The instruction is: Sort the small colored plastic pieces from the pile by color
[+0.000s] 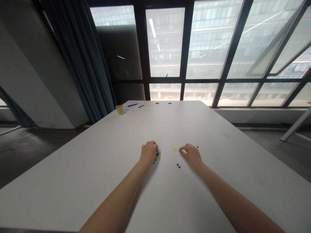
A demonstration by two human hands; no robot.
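Note:
My left hand (148, 153) rests on the white table with its fingers curled around a curved cluster of small blue, green and yellow pieces (156, 156). Part of that cluster is hidden under the fingers. To the right, my right hand (191, 154) has thumb and forefinger pinched together at a tiny pale yellow piece. Just left of those fingertips lie several pale yellow pieces (175, 148). Closer to me are a few small dark brown pieces (178, 166). A tiny red piece (197, 147) lies beyond the right hand. The pieces are too small for me to tell their kind.
The long white table (179, 126) stretches away toward large windows. At its far left edge stands a paper cup (120, 109), beside paper sheets (133, 107) with a blue pen (132, 105) and a dark pen (141, 106). A blue curtain (80, 58) hangs at the left.

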